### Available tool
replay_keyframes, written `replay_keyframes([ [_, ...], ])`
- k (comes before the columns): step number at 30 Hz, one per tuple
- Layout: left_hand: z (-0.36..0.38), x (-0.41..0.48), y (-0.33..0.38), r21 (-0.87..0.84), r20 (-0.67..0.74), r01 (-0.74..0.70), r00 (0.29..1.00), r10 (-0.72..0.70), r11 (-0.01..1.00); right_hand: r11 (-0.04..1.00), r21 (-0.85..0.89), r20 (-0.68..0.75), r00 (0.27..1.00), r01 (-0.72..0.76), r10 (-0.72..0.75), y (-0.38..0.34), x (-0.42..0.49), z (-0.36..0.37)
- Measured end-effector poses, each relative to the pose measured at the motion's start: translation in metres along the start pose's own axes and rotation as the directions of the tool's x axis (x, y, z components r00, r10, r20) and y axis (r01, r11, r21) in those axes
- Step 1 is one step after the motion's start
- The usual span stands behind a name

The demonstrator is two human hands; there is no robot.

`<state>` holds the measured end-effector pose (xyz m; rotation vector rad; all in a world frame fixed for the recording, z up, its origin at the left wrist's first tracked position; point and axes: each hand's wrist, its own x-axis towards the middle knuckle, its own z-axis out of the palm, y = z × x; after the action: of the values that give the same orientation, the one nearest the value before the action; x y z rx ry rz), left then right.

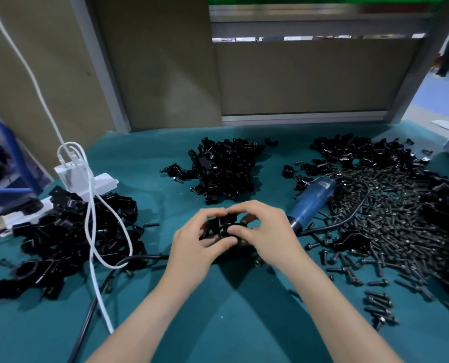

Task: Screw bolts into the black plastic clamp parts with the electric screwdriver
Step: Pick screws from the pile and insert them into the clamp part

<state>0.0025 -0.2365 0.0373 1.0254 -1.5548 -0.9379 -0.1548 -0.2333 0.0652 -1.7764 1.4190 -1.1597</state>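
clamp part [222,228]: in both my hands, just above the desk [218,323], centre front. Looks like 2 black pieces being mated; can't tell if a bolt's in yet.
left hand [192,239]: fingers curled round its left side, thumb across the front.
right hand [269,231]: thumb + fingers closed on the right side.
feel (my guess): hard moulded plastic, light, stiff, glossy so prob. a bit slick. Won't crush, but the halves could slip out of line.
where to hold: outer flanks, keeping the bolt hole uncovered for the bit.
bolts [391,218]: loose heap to my right, small, prob. roll easily. Pick one by the shank.
electric screwdriver [312,203]: lies on the desk just right of my right hand, unheld. Heavier, and the cord may drag, so grip the blue barrel.
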Motion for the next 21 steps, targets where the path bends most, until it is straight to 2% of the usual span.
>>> replay_keyframes([
  [3, 0.0007, 0.0004, 0.0003, -0.029, 0.015, 0.005, 1.000, -0.004, 1.000, 0.989, 0.145, -0.016, 1.000, -0.018, 0.020, 0.0003, -0.0016, -0.0033],
  [6, -0.0002, 0.0010, 0.0014, -0.073, 0.005, 0.031, 1.000, -0.031, 0.997, 0.992, 0.126, -0.014, 1.000, -0.022, 0.024, 0.0008, -0.0024, -0.0054],
  [9, -0.0006, 0.0015, 0.0010, -0.079, -0.031, 0.067, 0.997, -0.069, 0.995, 0.982, 0.186, -0.008, 0.999, -0.038, 0.040, 0.0012, -0.0039, -0.0067],
  [16, 0.0006, 0.0029, -0.0012, -0.106, -0.023, 0.104, 0.994, -0.107, 0.989, 0.975, 0.206, 0.044, 0.996, -0.082, 0.074, 0.0047, -0.0037, -0.0085],
  [21, -0.0037, 0.0086, -0.0054, -0.108, 0.027, 0.131, 0.991, -0.129, 0.985, 0.995, 0.086, 0.070, 0.997, -0.042, 0.036, 0.0030, -0.0026, -0.0111],
])
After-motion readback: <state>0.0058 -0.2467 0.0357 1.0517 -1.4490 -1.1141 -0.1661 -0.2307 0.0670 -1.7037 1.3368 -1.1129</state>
